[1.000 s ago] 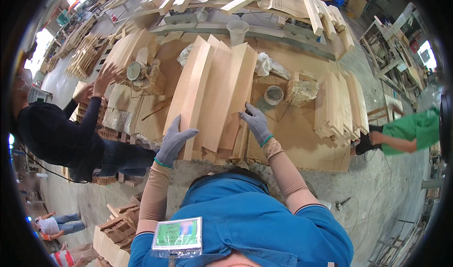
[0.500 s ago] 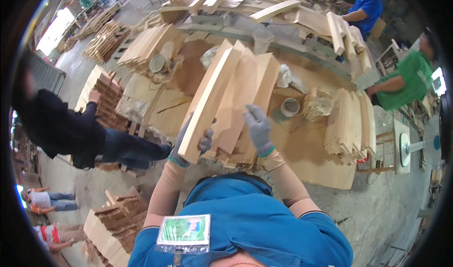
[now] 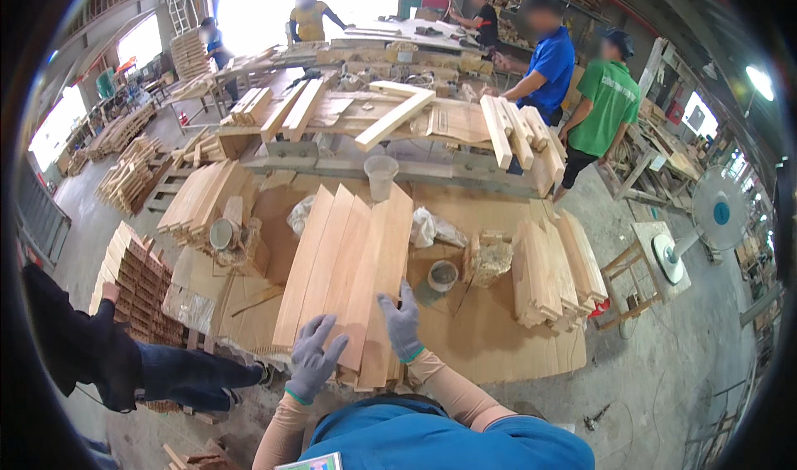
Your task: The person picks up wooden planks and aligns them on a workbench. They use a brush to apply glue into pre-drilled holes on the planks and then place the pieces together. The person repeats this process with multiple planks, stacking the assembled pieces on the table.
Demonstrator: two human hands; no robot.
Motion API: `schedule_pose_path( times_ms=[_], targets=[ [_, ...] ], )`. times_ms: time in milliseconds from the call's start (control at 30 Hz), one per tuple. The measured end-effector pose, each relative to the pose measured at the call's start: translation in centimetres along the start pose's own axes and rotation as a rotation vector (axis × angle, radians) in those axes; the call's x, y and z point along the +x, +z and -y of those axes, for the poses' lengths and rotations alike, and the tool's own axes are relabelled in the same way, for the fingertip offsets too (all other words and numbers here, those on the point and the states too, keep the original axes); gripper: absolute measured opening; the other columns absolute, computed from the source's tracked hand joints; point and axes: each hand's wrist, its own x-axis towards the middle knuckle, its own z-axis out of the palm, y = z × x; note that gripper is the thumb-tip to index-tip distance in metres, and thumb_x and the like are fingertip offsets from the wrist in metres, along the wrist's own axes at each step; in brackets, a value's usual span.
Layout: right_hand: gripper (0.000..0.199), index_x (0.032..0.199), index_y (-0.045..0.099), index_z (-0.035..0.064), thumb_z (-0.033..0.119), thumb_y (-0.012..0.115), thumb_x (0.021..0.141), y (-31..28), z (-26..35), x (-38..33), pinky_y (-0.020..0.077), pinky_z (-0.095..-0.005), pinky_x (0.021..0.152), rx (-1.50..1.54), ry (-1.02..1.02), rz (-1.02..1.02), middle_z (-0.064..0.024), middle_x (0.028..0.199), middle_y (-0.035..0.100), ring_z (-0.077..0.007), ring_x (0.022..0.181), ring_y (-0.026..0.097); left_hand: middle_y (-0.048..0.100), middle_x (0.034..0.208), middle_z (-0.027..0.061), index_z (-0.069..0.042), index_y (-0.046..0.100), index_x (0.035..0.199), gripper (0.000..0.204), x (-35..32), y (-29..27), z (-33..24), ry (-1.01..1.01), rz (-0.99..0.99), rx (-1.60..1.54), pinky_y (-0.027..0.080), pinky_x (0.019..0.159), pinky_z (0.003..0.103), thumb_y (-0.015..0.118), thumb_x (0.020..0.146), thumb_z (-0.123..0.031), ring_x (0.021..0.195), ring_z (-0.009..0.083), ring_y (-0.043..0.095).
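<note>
Several pale wooden boards [image 3: 336, 262] lie side by side in front of me, their long sides running away from me. My left hand [image 3: 314, 360], in a grey glove, is over the near left end of the boards with its fingers spread. Along the right side of the boards, my gloved right hand [image 3: 402, 324] rests with fingers stretched out against the outermost board [image 3: 388, 246]. Neither hand has its fingers wrapped round a board. What supports the boards is mostly hidden beneath them.
Cardboard [image 3: 515, 362] lies under the work area. Board stacks stand right [image 3: 544, 275] and left [image 3: 207, 196]. A cup [image 3: 442, 276] and plastic bag [image 3: 436, 227] sit nearby. Beyond is a long workbench [image 3: 349, 121]. A fan [image 3: 668, 258] stands right; a dark-sleeved person [image 3: 83, 345] is left.
The board that my left hand held tilted up now lies flat among the others, and that hand has let go. My right hand has come down to the boards' right side. The view has tilted upward.
</note>
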Motion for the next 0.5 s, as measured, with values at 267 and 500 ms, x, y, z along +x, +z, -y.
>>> schedule_pose_path(
  times_ms=[267, 500],
  targets=[
    [0.061, 0.128, 0.051, -0.0034, 0.037, 0.065, 0.085, -2.6, -2.9, 2.4, 0.0412, -0.0389, 0.098, -0.673, 0.04, 0.13, -0.0267, 0.122, 0.055, -0.0359, 0.116, 0.051, 0.045, 0.137, 0.0226, -0.004, 0.054, 0.127, 0.066, 0.2, 2.3, 4.1, 0.014, 0.001, 0.547, 0.009, 0.111, 0.06, 0.055, 0.082, -0.053, 0.132, 0.0447, 0.032],
    [0.068, 0.129, 0.051, -0.0029, 0.05, 0.058, 0.087, -4.0, 0.1, 2.8, 0.0294, -0.0418, 0.109, -1.065, -0.042, 0.335, -0.0252, 0.141, 0.04, -0.0423, 0.131, 0.035, 0.045, 0.136, 0.0229, -0.004, 0.057, 0.123, 0.066, 0.0, 2.1, 4.4, -0.061, 0.008, 0.495, 0.008, 0.111, 0.06, 0.061, 0.078, -0.051, 0.132, 0.0458, 0.032]
  ],
)
